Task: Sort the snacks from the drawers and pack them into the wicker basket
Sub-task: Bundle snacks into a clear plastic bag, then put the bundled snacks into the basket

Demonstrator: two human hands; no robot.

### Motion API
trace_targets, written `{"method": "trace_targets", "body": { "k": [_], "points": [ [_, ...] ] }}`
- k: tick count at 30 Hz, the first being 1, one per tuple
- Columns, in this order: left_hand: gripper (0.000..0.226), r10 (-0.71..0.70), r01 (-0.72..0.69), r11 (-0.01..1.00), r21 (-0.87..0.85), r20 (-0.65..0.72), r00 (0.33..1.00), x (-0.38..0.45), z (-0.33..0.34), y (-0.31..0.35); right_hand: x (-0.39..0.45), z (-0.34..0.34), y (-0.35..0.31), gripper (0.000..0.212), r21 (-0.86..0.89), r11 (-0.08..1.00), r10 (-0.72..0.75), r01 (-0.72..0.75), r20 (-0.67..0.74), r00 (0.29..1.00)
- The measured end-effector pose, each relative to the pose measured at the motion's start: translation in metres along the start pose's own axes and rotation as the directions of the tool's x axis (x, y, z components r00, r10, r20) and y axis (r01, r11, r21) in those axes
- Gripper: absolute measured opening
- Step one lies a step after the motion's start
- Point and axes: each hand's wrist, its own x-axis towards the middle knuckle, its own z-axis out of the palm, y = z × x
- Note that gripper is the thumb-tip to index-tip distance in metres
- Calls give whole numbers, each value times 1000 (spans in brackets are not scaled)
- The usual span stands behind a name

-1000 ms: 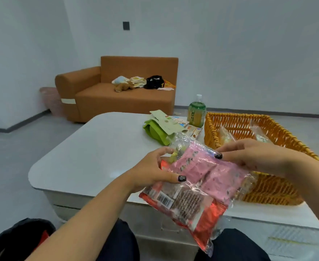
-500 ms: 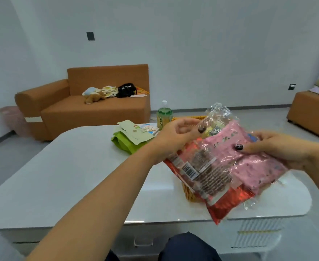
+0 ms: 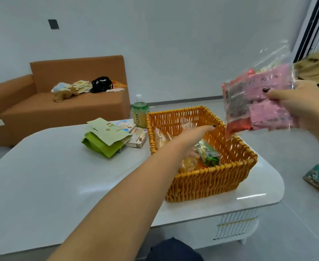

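Moved: since half a second ago our left hand has let go of the snack bag, which we now hold upper right.
Head view: right hand grips it; left, fingers extended, reaches into wicker basket, centre.
Risk: one-handed, slippery film could slide free and miss.

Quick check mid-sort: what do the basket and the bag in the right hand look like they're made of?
The wicker basket looks like woven cane or rattan, orange-tan with a slight sheen; the woven strands and braided rim show it, though it might be synthetic. The snack bag held by the right hand looks like thin clear plastic film, glossy and crinkled, with pink and red packets showing through.
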Motion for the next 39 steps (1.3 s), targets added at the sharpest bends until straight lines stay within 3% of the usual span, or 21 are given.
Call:
{"method": "trace_targets", "body": {
  "k": [3, 6, 11, 15, 19, 22, 24, 26, 27, 31, 36, 39],
  "points": [
    [72, -30, 38, 993, 110, -79, 996, 23, 13, -6, 9, 25, 7, 12, -271, 961, -37, 50, 54, 998],
    [74, -32, 53, 989, 141, -144, 989, 34, 15, -14, 16, 51, 19, 19, -426, 904, 23, 37, 134, 991],
    [54, -24, 46, 992, 119, -184, 983, 43, 10, -27, 26, 96, 46, 20, -716, 696, 160, 47, 219, 962],
    [62, -11, 16, 999, 31, -165, 986, 44, 4, -34, 30, 125, 72, 15, -836, 544, 210, 71, 218, 953],
    [60, -7, -1, 997, -75, -106, 994, 39, 1, -36, 30, 138, 82, 19, -832, 552, 221, 53, 208, 953],
    [33, -31, 14, 978, -209, -81, 996, 36, 1, -36, 31, 134, 75, 24, -835, 541, 195, 98, 238, 952],
    [16, -36, 11, 967, -254, -95, 995, 36, 2, -37, 32, 130, 70, 27, -775, 598, -26, 206, 238, 971],
    [15, -44, 5, 958, -288, -130, 990, 37, 3, -38, 30, 129, 61, 32, -660, 662, -270, 354, 230, 935],
    [18, -62, 14, 946, -323, -140, 988, 39, 5, -39, 29, 131, 55, 32, -605, 688, -315, 402, 250, 916],
    [24, -117, 47, 913, -406, -150, 982, 42, 18, -41, 42, 145, 42, 35, -512, 783, -183, 354, 354, 917],
    [34, -160, 58, 869, -492, -167, 973, 43, 30, -39, 71, 159, 47, 38, -543, 803, 26, 247, 445, 895],
    [35, -194, 93, 836, -541, -133, 972, 46, 30, -40, 83, 164, 53, 36, -611, 757, 141, 232, 499, 855]
  ]
}}
